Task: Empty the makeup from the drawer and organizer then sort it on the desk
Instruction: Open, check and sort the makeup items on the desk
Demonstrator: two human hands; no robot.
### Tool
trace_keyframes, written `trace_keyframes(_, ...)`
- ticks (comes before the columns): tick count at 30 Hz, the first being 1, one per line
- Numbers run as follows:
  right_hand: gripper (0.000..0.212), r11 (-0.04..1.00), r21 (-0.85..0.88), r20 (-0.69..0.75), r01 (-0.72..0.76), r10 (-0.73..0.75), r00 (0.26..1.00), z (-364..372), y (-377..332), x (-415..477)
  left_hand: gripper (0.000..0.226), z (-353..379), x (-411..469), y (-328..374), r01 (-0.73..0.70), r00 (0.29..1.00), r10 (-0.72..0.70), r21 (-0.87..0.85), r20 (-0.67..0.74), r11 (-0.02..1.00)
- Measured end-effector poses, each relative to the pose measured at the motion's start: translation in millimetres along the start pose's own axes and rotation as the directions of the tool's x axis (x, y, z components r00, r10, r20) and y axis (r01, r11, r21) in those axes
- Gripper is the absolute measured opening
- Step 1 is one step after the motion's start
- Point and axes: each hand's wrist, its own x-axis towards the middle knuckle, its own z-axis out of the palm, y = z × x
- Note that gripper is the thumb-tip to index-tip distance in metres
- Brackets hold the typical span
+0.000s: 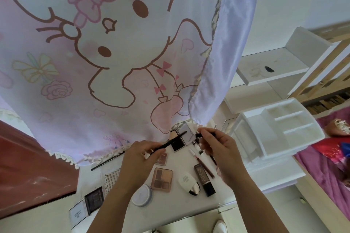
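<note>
My left hand (139, 154) pinches a thin black makeup pencil (170, 141) that slants up to the right over the desk. My right hand (217, 147) holds another slim black stick (205, 134) with a small black cap end at its tip. Below them on the white desk (189, 208) lie a brown eyeshadow palette (162, 179), a round white jar (142, 195), a white oval case (188, 182), a dark rectangular tube (205, 178), a brown pencil (205, 165) and an open mirrored compact (181, 137). The white organizer (278, 132) stands at the right, its compartments showing nothing inside.
A pink cartoon-print curtain (113, 53) hangs over the back of the desk. At the left desk edge lie a dark palette (94, 199), a white box (77, 213) and a lash tray (111, 177). White shelves (274, 68) stand behind the organizer. A bed with a pink cover (325, 166) lies right.
</note>
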Motion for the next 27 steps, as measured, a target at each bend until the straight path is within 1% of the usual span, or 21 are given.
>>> trace_keyframes(1,0.018,0.999,0.028,-0.023,-0.028,0.029,0.999,-6,3,4,0.015,7,1,-5,0.057,0.998,-0.058,-0.04,-0.016,0.998)
trace_keyframes(3,0.021,0.996,0.043,-0.068,-0.081,0.084,0.994,-18,14,12,0.017,23,1,-13,0.192,0.981,-0.194,-0.136,-0.005,0.972)
trace_keyframes(4,0.022,0.993,0.041,-0.084,-0.111,0.114,0.99,-24,22,17,0.017,33,2,-17,0.262,0.964,-0.264,-0.205,0.02,0.943)
trace_keyframes(6,0.023,0.981,0.01,-0.102,-0.196,0.196,0.975,-35,42,27,0.009,53,2,-29,0.417,0.908,-0.402,-0.35,0.118,0.839)
trace_keyframes(7,0.025,0.969,-0.02,-0.103,-0.248,0.244,0.964,-39,55,33,0.006,64,2,-36,0.485,0.874,-0.454,-0.378,0.174,0.789)
trace_keyframes(9,0.024,0.935,-0.093,-0.109,-0.344,0.333,0.936,-46,79,39,0.007,87,2,-51,0.558,0.83,-0.5,-0.35,0.248,0.752)
trace_keyframes(12,0.019,0.891,-0.153,-0.136,-0.427,0.409,0.902,-50,112,47,0.007,120,9,-74,0.618,0.783,-0.542,-0.272,0.306,0.738)
trace_keyframes(13,0.019,0.879,-0.2,-0.142,-0.432,0.411,0.901,-51,123,49,0.009,129,13,-79,0.631,0.768,-0.552,-0.239,0.323,0.738)
trace_keyframes(15,0.019,0.834,-0.36,-0.175,-0.419,0.381,0.908,-52,149,56,0.012,148,21,-89,0.645,0.749,-0.569,-0.177,0.341,0.743)
trace_keyframes(18,0.018,0.729,-0.583,-0.223,-0.359,0.281,0.933,-53,181,64,0.012,169,32,-97,0.659,0.735,-0.59,-0.146,0.334,0.738)
trace_keyframes(21,0.017,0.573,-0.759,-0.212,-0.308,0.23,0.95,-53,205,69,0.016,187,39,-105,0.665,0.727,-0.6,-0.123,0.335,0.737)
trace_keyframes(23,0.018,0.544,-0.789,-0.199,-0.286,0.215,0.956,-51,213,69,0.017,196,39,-111,0.681,0.712,-0.614,-0.123,0.341,0.722)
trace_keyframes(27,0.023,0.577,-0.773,-0.193,-0.264,0.183,0.964,-45,215,71,0.016,204,37,-120,0.685,0.709,-0.631,-0.099,0.315,0.722)
